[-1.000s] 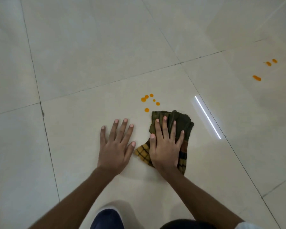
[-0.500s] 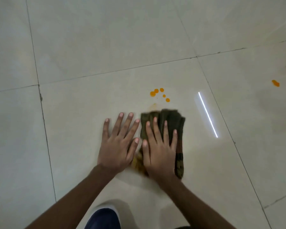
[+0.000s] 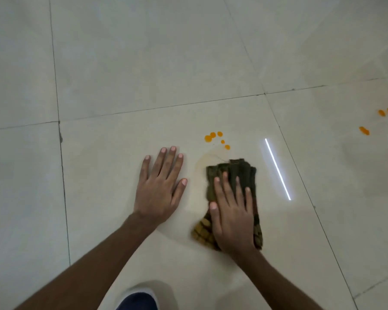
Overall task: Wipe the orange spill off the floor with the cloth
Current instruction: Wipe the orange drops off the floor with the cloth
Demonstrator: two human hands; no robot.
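Since a moment ago the right hand (image 3: 232, 217) slides the cloth (image 3: 233, 175) right, away from the left hand (image 3: 158, 189), leaving a faint smear. Both palms lie flat, fingers spread. Orange drops (image 3: 213, 136) sit just beyond the cloth.

The pale cream tiled floor (image 3: 121, 63) is looking hard, smooth and glossy, mirroring a thin white strip of light (image 3: 277, 169), with narrow dark grout lines (image 3: 58, 121) running matt between the tiles. The dark green and yellow checked cloth (image 3: 238, 173) is showing a soft, matt, ribbed weave, bunching in folds. The small round orange spill drops (image 3: 213, 135) are sitting wet and shiny beside a faint, thin yellowish smear (image 3: 203, 158).
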